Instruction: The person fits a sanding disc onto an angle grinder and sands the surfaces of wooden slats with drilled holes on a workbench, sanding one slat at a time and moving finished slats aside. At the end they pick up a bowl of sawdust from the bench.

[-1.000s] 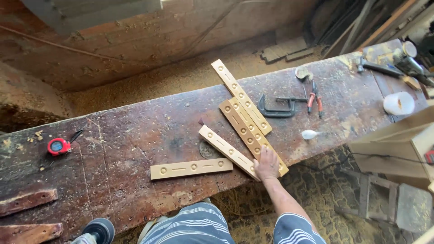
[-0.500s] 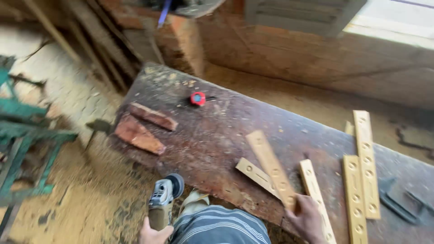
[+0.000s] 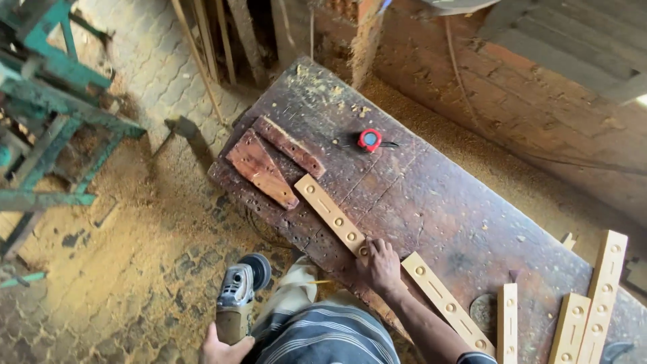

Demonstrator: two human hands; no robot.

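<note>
My right hand grips the near end of a light wooden strip with holes and slots, which lies at an angle on the dark workbench near its front edge. My left hand holds an angle grinder by its body, low beside my leg, off the bench. Another drilled strip lies just right of my right hand. Three more such strips lie at the lower right.
Two reddish wood pieces lie on the bench's left end. A red tape measure sits behind them. A green metal frame stands on the sawdust-covered floor at left. Planks lean at the back. A brick wall runs along the right.
The view has swung left. My right hand has slid one strip leftward along the bench toward the reddish pieces. The grinder stays in my left hand.
</note>
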